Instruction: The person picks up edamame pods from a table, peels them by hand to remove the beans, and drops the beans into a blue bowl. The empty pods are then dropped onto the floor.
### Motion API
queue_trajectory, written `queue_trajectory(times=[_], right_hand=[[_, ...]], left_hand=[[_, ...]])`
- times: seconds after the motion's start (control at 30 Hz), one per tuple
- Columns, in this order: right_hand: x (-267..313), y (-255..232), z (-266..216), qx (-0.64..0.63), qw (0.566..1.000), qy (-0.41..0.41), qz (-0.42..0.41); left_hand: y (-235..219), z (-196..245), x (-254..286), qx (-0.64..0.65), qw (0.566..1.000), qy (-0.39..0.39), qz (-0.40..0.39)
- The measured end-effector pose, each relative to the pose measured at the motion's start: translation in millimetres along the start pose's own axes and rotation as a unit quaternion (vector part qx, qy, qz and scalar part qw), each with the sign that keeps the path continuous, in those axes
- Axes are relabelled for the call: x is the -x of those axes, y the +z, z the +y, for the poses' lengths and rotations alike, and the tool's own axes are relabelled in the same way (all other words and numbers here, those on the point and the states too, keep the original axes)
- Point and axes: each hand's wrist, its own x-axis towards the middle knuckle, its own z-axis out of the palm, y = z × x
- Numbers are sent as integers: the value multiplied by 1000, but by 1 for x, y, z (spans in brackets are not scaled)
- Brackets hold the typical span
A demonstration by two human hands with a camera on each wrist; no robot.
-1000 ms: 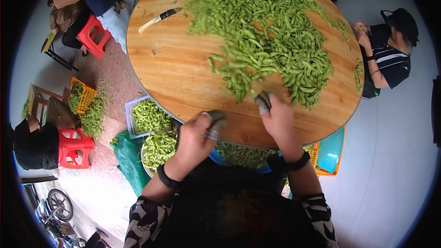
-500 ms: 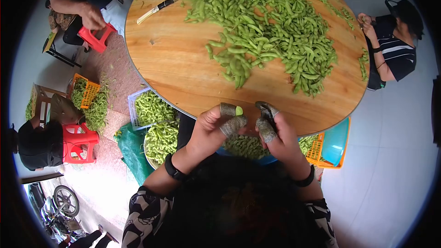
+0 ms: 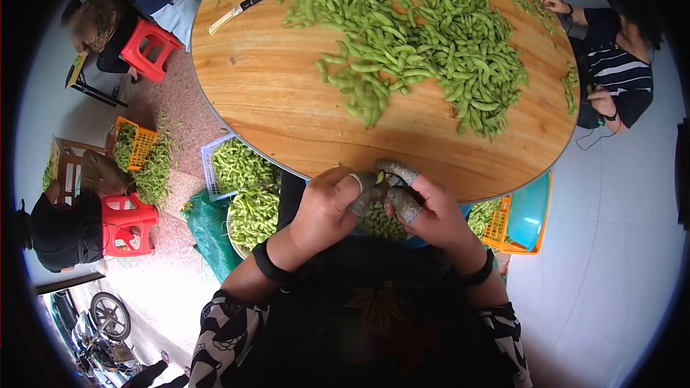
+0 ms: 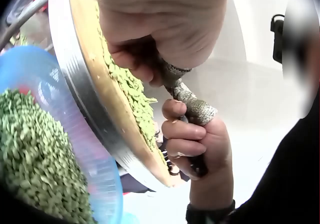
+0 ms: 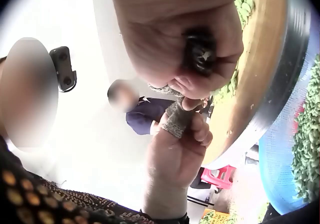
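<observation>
Both hands meet in front of the body, close to the near edge of the round wooden table [image 3: 266,111]. The left hand [image 3: 323,205] pinches a green bean pod [image 3: 379,177] between thumb and forefinger, both wrapped in grey tape. Right at those fingertips is the right hand [image 3: 431,208], its thumb and forefinger also wrapped. Its other fingers curl round a black-handled tool [image 5: 201,51], whose working end is hidden between the hands. A large heap of green pods [image 3: 431,50] covers the far part of the table.
A knife [image 3: 241,12] lies at the table's far left. Below the near edge stands a blue basin [image 4: 112,184] of shelled beans [image 4: 40,154]. Pods fill a white basket [image 3: 208,165] and a bowl at the left. Other people sit around on red stools [image 3: 129,223].
The right hand has come back from the near edge of the heap toward the body. The left hand has moved right, and the two hands have closed together around the pod.
</observation>
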Motion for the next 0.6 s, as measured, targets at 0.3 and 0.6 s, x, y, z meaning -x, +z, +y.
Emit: queue_trajectory(times=[0.3, 0.6], right_hand=[[-4, -2, 7, -338, 916, 205, -64], [6, 0, -5, -76, 993, 93, -5]], left_hand=[[1, -13, 8, 453, 831, -313, -77], [5, -4, -10, -267, 957, 108, -20]])
